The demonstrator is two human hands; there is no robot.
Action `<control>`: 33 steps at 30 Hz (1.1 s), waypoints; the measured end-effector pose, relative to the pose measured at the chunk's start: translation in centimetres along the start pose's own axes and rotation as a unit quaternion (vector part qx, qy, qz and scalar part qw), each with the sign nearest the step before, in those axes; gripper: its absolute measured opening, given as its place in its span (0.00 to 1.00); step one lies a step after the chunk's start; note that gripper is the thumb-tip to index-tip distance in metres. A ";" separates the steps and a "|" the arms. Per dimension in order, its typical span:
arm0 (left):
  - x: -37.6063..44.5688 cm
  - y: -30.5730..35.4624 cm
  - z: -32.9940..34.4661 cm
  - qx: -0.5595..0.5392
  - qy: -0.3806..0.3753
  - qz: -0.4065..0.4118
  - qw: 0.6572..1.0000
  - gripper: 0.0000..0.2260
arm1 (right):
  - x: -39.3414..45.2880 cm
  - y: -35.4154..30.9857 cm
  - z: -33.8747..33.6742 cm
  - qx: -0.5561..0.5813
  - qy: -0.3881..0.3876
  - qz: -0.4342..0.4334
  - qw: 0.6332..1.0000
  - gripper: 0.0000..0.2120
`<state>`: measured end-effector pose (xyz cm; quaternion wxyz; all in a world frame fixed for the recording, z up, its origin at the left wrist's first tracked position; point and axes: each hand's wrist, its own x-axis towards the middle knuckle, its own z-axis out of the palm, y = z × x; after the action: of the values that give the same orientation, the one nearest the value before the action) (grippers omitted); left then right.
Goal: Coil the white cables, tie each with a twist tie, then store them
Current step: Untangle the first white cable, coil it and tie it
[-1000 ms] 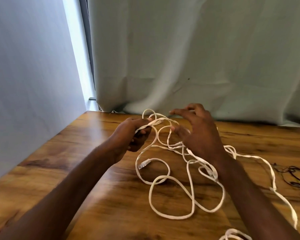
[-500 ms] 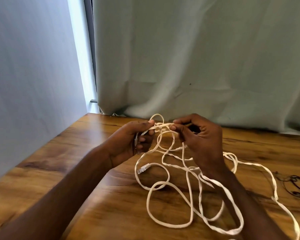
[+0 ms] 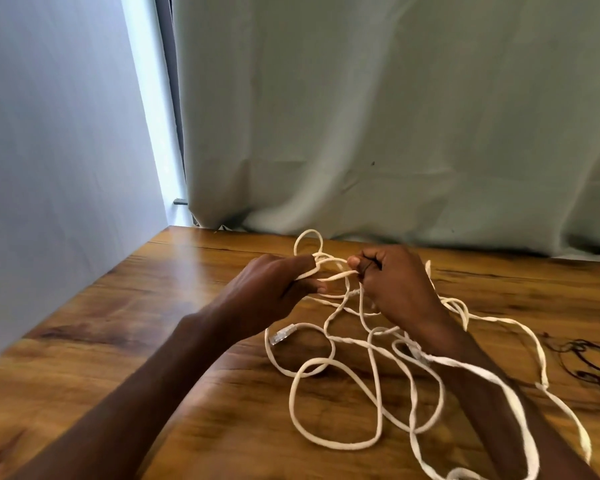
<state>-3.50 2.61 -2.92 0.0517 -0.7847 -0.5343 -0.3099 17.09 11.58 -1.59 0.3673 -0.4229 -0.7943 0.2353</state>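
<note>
A long white cable [image 3: 371, 403] lies in loose tangled loops on the wooden table [image 3: 160, 341]. Its clear plug end [image 3: 282, 336] rests on the wood below my left hand. My left hand [image 3: 274, 285] grips a few strands between thumb and fingers, and a small loop sticks up behind it. My right hand [image 3: 392, 282] is curled and pinches a strand close beside the left one. A wide loop of the cable drapes over my right forearm.
A dark tangle of thin ties [image 3: 593, 365] lies at the table's right edge. A pale curtain [image 3: 395, 116] hangs behind the table and a blue-grey wall [image 3: 49, 150] stands on the left.
My right hand has closed from spread fingers into a pinch on the cable near my left hand. Both hands rose slightly and a loop slid onto my right forearm.
</note>
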 end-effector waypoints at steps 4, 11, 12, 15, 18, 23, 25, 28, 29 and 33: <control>-0.3 -0.9 -0.1 0.034 0.014 0.023 0.999 0.06 | -0.1 -0.4 0.2 0.101 -0.052 0.044 0.993 0.16; -0.9 -3.6 -0.6 -0.091 0.134 -0.155 0.974 0.16 | -1.4 -1.8 -0.9 0.280 -0.286 0.061 0.914 0.09; -0.9 -3.5 -1.0 -0.197 0.102 -0.185 0.957 0.17 | -1.3 -1.8 -0.9 0.315 -0.280 0.058 0.905 0.09; -1.1 -2.6 -1.8 -0.547 -0.038 -0.254 0.797 0.19 | -0.9 -1.7 -0.3 0.366 -0.168 0.048 0.914 0.10; -0.5 -1.1 -1.5 -0.717 -0.109 -0.202 0.659 0.17 | -0.8 -1.4 0.6 0.324 -0.054 0.047 0.943 0.10; 0.5 1.5 -1.0 -0.865 -0.057 -0.093 0.489 0.17 | -1.6 -1.2 1.4 0.154 -0.086 0.024 0.984 0.21; 0.6 1.3 -0.6 -0.906 -0.018 -0.073 0.416 0.18 | -2.2 -1.5 2.4 0.064 -0.128 -0.030 0.989 0.16; 0.6 0.6 -0.3 -0.907 0.039 -0.081 0.412 0.21 | -2.6 -2.0 3.9 -0.031 -0.163 -0.088 0.982 0.05; 0.6 0.7 -0.3 -0.896 0.062 -0.090 0.431 0.21 | -2.6 -2.2 3.9 -0.031 -0.163 -0.092 0.982 0.03; 0.9 1.1 -0.3 -0.853 0.141 -0.121 0.489 0.20 | -2.8 -2.5 3.5 0.054 -0.211 -0.051 0.975 0.12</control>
<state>-2.48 2.72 -1.91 -0.6062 -0.3192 -0.0845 -0.7235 14.15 7.68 -3.11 0.2252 -0.3018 -0.8605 0.3431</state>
